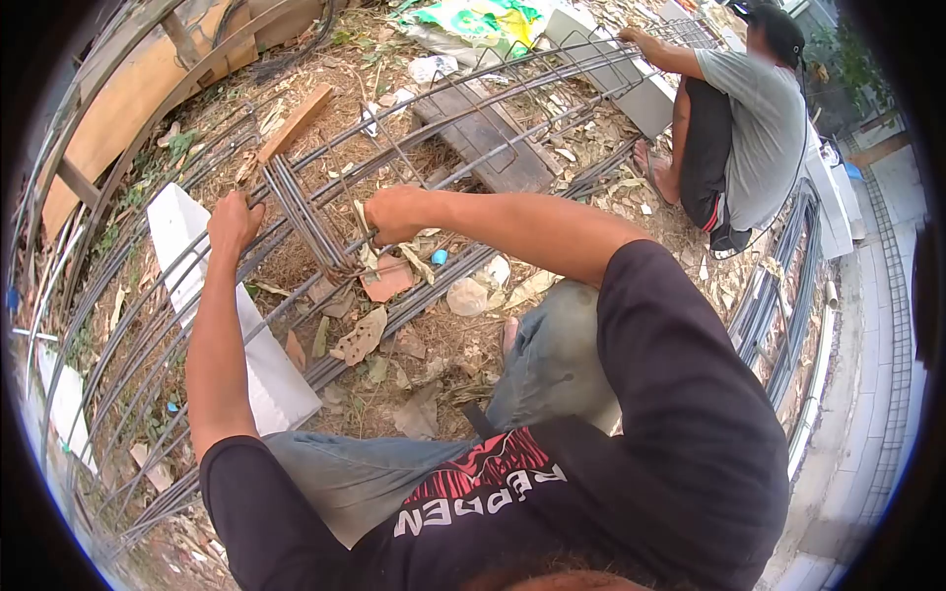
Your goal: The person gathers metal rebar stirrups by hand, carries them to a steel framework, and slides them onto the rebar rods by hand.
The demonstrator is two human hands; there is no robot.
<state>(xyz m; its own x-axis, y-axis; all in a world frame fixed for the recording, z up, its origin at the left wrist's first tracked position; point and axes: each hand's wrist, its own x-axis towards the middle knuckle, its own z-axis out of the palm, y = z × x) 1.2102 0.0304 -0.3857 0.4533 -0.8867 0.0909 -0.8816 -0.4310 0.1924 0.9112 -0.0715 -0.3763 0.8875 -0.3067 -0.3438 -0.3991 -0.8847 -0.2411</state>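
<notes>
Long steel bars (pixel 552 120) with square wire stirrups form a cage that runs across the ground before me. My left hand (pixel 233 225) is closed on a bar at the left, beside a bunch of stirrups (pixel 301 212) stacked tightly together. On the other side of that bunch, my right hand (pixel 396 214) is curled round the cage, its fingers partly hidden; I cannot make out exactly what it grips. Under the bars at the left lies a white block (pixel 261 360). A short wooden piece (pixel 296 123) touches the top of the bunch.
A co-worker (pixel 759 128) squats at the upper right, one hand on the far end of the cage. A dark plank (pixel 483 138) and a pale block (pixel 616 79) lie beneath it. More bars (pixel 788 286) lie at the right. Dry leaves and rubble cover the ground.
</notes>
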